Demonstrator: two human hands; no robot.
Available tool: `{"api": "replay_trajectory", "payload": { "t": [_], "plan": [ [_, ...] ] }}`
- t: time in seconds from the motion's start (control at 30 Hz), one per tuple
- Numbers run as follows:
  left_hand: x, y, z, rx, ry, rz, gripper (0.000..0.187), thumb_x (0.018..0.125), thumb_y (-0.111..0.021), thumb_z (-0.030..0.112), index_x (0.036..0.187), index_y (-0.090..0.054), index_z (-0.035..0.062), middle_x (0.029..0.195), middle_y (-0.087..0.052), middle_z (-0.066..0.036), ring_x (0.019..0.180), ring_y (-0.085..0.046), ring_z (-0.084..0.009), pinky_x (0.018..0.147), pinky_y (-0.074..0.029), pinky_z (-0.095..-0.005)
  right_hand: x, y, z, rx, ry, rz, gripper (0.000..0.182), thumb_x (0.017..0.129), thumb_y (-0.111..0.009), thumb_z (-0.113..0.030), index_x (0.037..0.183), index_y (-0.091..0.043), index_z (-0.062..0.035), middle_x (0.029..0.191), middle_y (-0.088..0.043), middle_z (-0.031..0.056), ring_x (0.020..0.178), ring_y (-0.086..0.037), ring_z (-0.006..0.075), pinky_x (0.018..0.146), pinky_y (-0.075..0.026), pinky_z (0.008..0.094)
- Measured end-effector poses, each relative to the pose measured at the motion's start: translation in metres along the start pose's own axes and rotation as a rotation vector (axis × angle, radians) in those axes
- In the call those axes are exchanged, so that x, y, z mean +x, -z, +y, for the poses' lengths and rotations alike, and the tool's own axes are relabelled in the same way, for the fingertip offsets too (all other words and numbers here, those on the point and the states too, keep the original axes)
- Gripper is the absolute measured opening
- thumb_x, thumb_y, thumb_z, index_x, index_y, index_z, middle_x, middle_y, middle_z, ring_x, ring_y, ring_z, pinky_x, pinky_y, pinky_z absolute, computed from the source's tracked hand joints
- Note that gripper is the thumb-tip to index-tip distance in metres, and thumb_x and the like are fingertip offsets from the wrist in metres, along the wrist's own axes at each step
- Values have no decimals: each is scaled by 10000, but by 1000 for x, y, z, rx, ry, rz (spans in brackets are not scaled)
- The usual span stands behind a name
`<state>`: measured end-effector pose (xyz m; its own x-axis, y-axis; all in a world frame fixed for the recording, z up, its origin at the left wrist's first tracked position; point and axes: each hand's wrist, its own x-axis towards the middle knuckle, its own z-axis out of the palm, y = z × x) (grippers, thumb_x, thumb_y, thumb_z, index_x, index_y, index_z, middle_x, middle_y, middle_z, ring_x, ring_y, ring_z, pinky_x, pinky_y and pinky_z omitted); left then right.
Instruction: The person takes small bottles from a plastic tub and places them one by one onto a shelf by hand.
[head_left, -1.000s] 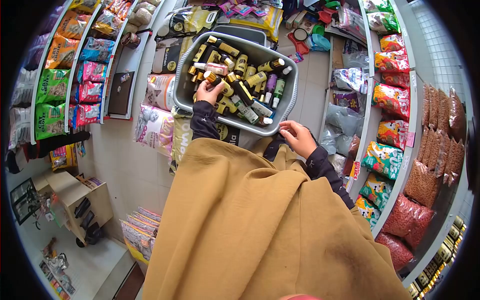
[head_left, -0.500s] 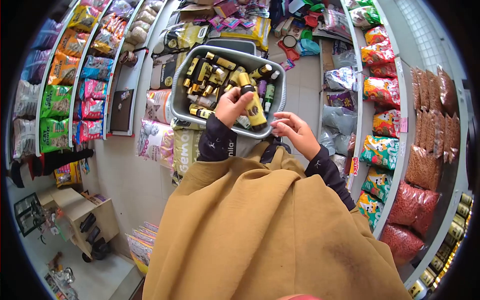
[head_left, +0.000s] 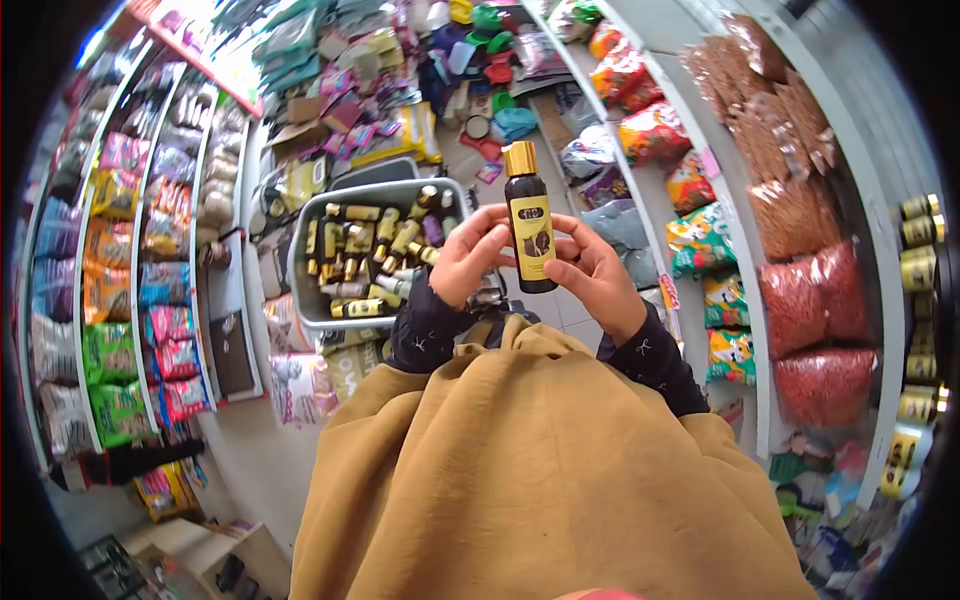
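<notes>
A dark bottle (head_left: pixel 531 225) with a gold cap and a yellow label showing animal pictures stands upright between my hands. My left hand (head_left: pixel 468 255) is closed on its left side, fingers passing behind it. From the right, my right hand (head_left: pixel 602 275) grips the same bottle, thumb on the lower label. Just beyond my left hand sits a grey plastic tub (head_left: pixel 302 290), holding many similar gold-capped bottles (head_left: pixel 385 240) that lie in a jumble.
Shelves of bright pet food bags (head_left: pixel 697 240) run along the right, with clear bags of red kibble (head_left: pixel 815 300) beside them. Stocked shelves (head_left: pixel 110 350) line the left. Behind the tub, packets (head_left: pixel 350 120) and plastic goods are heaped on the floor.
The bottle has come up and away from the tub, turned upright with its label facing me. My right hand has joined my left on it. The view has swung right.
</notes>
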<state>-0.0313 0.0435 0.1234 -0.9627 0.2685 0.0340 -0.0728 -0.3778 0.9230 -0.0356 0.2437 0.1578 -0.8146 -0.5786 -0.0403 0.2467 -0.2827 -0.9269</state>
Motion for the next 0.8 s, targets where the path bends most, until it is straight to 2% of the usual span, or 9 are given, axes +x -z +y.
{"api": "replay_trajectory", "payload": {
  "t": [0.07,0.17,0.3,0.4,0.53,0.63,0.7,0.77,0.8],
  "plan": [
    [6,-19,-7,-79,6,-128,404,979,-472,249,1317,-423,33,1160,-561,-51,1033,-568,-129,790,-524,-289,-14,5,-13,-21,63,44,547,895,-632,-134,1348,-351,-13,1157,-579,104,1052,-571,158,894,-467,287],
    [8,-60,11,-78,81,-274,422,977,-475,241,1334,-398,30,1218,-533,-58,1077,-554,-146,803,-522,-298,-34,13,-28,-61,169,112,549,894,-636,-145,1347,-353,-19,1177,-565,108,1050,-570,161,893,-468,290],
    [16,-102,22,-71,139,-396,442,970,-493,218,1347,-380,17,1240,-529,-69,1117,-543,-165,816,-518,-305,-65,24,-51,-332,320,248,557,879,-657,-162,1338,-370,-30,1198,-549,99,1018,-573,146,858,-474,282],
    [23,-120,23,-36,135,-535,450,964,-509,201,1348,-377,7,1219,-541,-75,1103,-551,-170,818,-516,-305,-100,25,-100,-854,149,302,601,863,-676,-164,1359,-361,-36,1163,-559,77,989,-570,129,823,-473,270],
    [41,-150,22,17,105,-796,455,956,-530,174,1344,-378,-8,1169,-561,-78,1028,-579,-163,813,-515,-301,-139,35,-134,-837,325,404,643,856,-684,-169,1386,-342,-42,1142,-564,62,980,-555,105,799,-466,259],
    [48,-172,27,24,110,-916,453,952,-539,155,1339,-382,-20,1137,-571,-78,971,-594,-155,812,-512,-296,-169,29,-163,-848,350,441,658,864,-675,-165,1405,-319,-49,1120,-574,61,965,-548,94,796,-460,251],
    [52,-198,34,84,53,-991,496,950,-534,227,1343,-373,-30,1141,-578,-118,946,-604,-173,801,-510,-293,-187,25,-178,-854,368,456,666,867,-670,-162,1414,-307,-53,1109,-579,60,957,-545,89,794,-457,247],
    [57,-224,41,114,20,-1044,521,949,-532,263,1345,-368,-35,1142,-582,-138,934,-609,-183,795,-510,-291,-206,24,-192,-857,521,568,576,880,-657,-160,1375,-381,-52,1077,-585,43,933,-537,75,798,-446,235],
    [58,-238,43,106,-14,-1069,488,956,-525,236,1336,-382,-36,1136,-578,-116,946,-593,-166,803,-508,-297,-217,20,-203,-864,525,582,576,880,-657,-160,1375,-381,-52,1077,-585,43,933,-537,75,798,-446,235]
  ]
}}
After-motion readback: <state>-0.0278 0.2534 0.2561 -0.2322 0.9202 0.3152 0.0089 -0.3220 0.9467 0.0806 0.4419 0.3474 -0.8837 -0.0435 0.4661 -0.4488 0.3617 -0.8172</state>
